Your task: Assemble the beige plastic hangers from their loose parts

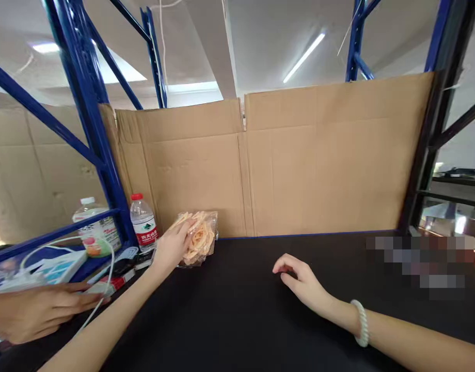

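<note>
A clear plastic bag of peach-coloured curled pieces (201, 238) stands at the back left of the black table, against the cardboard. My left hand (172, 248) is on the bag's left side, its fingertips partly hidden against the plastic. Over the middle right of the table hovers my right hand (297, 281), fingers loosely curled with a gap between thumb and forefinger and nothing in them. A pale beaded bracelet (362, 323) circles the right wrist.
A red-capped water bottle (143, 223) stands left of the bag. Another person's hand (47, 310) is at the lower left by a white cable (110, 268) and small boxes. Cardboard panels (322, 165) close off the back; a blue metal frame (101, 139) rises at left.
</note>
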The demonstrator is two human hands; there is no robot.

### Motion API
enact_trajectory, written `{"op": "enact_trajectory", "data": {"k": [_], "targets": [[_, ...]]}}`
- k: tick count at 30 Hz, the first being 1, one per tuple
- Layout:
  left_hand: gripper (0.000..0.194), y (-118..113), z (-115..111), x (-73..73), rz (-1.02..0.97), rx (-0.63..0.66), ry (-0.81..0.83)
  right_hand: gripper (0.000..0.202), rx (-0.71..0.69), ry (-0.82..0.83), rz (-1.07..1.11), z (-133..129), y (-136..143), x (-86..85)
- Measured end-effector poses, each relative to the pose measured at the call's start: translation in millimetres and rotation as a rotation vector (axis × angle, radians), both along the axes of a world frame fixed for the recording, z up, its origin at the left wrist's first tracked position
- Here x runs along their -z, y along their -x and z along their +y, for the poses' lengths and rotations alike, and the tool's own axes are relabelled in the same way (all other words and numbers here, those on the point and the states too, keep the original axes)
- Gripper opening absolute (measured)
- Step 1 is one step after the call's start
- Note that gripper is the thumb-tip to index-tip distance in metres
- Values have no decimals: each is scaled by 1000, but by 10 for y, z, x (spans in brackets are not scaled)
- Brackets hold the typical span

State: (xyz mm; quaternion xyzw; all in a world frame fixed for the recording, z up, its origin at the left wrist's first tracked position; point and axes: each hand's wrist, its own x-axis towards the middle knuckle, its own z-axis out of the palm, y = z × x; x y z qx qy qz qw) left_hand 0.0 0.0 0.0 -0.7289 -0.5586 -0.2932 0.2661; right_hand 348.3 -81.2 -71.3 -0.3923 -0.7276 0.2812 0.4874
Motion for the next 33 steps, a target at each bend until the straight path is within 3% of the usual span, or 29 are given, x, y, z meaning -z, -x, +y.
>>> {"op": "enact_trajectory", "data": {"k": [3,6,11,14,17,20,22,24,26,30,33], "targets": [[39,-18,-103,-125,-173,34,-58,18,-17,52,32,15,-46,36],[32,-54,-190,-225,-419,30,-234,16,-16,97,56,32,-72,54],[21,-146,-175,-260,-843,-31,-497,16,-53,180,105,97,31,54],[23,-219,-112,-219,-1065,36,-497,44,-167,287,204,157,307,-65],[23,-351,-182,-189,-1285,200,-462,69,-313,423,308,197,666,-350],[23,-572,-436,-155,-1554,443,-227,85,-309,401,473,182,907,-687],[19,-745,-640,-98,-1715,482,16,89,-299,422,555,143,944,-831],[17,-896,-804,-10,-1805,467,259,80,-285,503,595,88,889,-854],[20,-997,-895,92,-1897,412,520,63,-209,605,626,30,769,-757],[33,-1088,-929,258,-1897,505,1149,44,-7,765,763,-32,475,-384],[30,-1150,-948,333,-1792,589,1305,41,72,757,886,-8,321,-171]]}}
